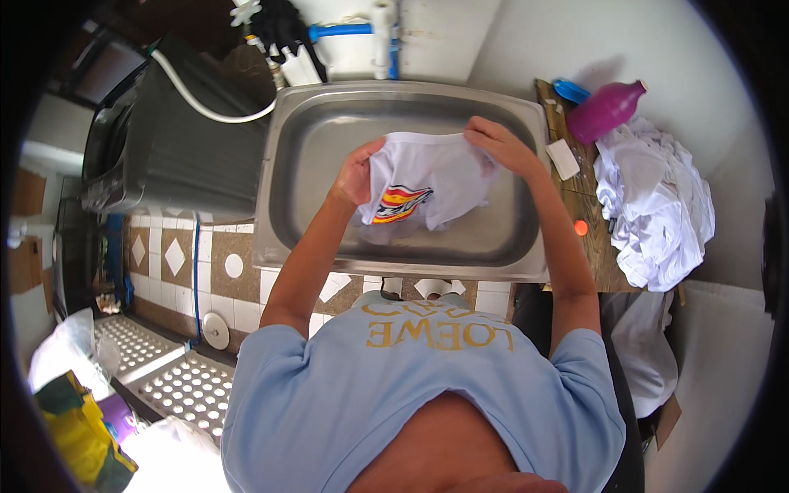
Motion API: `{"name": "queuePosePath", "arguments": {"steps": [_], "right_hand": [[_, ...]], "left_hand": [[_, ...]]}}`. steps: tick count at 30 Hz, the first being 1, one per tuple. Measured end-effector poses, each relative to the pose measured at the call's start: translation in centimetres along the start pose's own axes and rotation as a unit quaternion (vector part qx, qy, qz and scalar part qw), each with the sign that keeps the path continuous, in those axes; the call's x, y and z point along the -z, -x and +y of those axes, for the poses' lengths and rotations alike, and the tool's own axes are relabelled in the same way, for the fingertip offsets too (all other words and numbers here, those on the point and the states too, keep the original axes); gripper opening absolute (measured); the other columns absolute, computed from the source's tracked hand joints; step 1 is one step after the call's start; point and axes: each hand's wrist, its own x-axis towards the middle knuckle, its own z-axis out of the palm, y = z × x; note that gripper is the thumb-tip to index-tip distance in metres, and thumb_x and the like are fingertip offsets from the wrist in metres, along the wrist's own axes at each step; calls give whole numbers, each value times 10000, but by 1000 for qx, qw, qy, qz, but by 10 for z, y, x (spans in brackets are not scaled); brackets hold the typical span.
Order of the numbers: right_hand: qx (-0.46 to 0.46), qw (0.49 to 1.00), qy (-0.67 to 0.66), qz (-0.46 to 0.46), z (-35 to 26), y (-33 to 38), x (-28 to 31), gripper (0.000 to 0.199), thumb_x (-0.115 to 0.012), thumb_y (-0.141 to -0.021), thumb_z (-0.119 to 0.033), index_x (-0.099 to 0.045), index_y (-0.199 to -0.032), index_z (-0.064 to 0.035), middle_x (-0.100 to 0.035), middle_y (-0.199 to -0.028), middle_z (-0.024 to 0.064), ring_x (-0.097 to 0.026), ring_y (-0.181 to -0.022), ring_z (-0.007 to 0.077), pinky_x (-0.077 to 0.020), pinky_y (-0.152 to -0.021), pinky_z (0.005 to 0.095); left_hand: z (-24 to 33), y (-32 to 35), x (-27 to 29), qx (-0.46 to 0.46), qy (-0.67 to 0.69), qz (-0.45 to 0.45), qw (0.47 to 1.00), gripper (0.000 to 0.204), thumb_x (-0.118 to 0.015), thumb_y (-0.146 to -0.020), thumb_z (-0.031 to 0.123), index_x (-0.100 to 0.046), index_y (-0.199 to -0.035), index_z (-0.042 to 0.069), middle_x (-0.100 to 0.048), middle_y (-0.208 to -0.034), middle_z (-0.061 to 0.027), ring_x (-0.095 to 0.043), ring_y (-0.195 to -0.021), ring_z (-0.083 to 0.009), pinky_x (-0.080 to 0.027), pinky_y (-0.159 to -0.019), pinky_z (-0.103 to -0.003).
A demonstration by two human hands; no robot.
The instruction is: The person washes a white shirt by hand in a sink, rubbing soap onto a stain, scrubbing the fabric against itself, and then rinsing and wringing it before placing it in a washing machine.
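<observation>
The blue shirt [386, 374] the person wears lies nearest in the head view. Beyond it, the left hand [357, 174] and right hand [498, 145] each grasp an upper edge of the white cloth [436, 177] — it hangs between them over the sink [403, 269]. Right of the right hand, a desk [592, 267] carries white clothes [653, 205] and a purple bottle [606, 113]. The step seems to be spreading the cloth — the next move calls for a firm, even grip at both ends.

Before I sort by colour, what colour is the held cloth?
The cloth is white with a red, yellow and dark print: head view.
</observation>
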Motion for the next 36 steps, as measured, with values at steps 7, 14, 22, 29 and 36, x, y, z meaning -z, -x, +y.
{"name": "queuePosePath", "arguments": {"steps": [7, 14, 22, 29, 36], "right_hand": [[66, 984, -30, 160, 55, 5, -23, 215, -570, -889, -220, -565, -1009, -41, -577, -923, 111, -572, -870, 195, -474, -769, 350], [-37, 774, 448, 446, 106, 60, 58, 539, -628, -818, -317, -459, -1310, -176, -464, -1260, 159, -425, -1172, 374, -345, -945, 513], [-26, 777, 526, 345, 146, 59, 85, 374, -549, -890, -236, -516, -1262, -225, -499, -1201, 122, -490, -1051, 370, -435, -870, 495], [17, 803, 454, 386, 149, 53, 108, 430, -546, -769, -9, -502, -1182, -120, -526, -1137, 154, -540, -982, 358, -454, -844, 440], [90, 942, -14, 323, 31, -9, 2, 318, -617, -826, -101, -545, -1136, -91, -582, -1047, 94, -561, -962, 180, -459, -766, 279]], "left_hand": [[-22, -12, -13, 8, 48, 0, 999, 593, -402, -928, 344, -336, -1391, -21, -439, -1376, -188, -441, -1258, -328, -324, -1066, -440], [-26, -8, -13, -29, 84, 30, 996, 607, -423, -922, 339, -310, -1410, -4, -443, -1368, -201, -438, -1255, -342, -311, -1070, -447], [-35, -6, -6, -80, 107, 82, 988, 585, -419, -921, 327, -327, -1409, 19, -447, -1373, -175, -444, -1250, -334, -319, -1067, -442], [-39, -6, 2, -98, 138, 80, 982, 553, -387, -933, 308, -343, -1404, 21, -452, -1372, -164, -455, -1243, -321, -327, -1063, -434], [-34, -17, -5, -91, 53, 169, 980, 488, -384, -957, 323, -419, -1342, 26, -527, -1268, -157, -519, -1159, -307, -397, -1004, -435]]}}
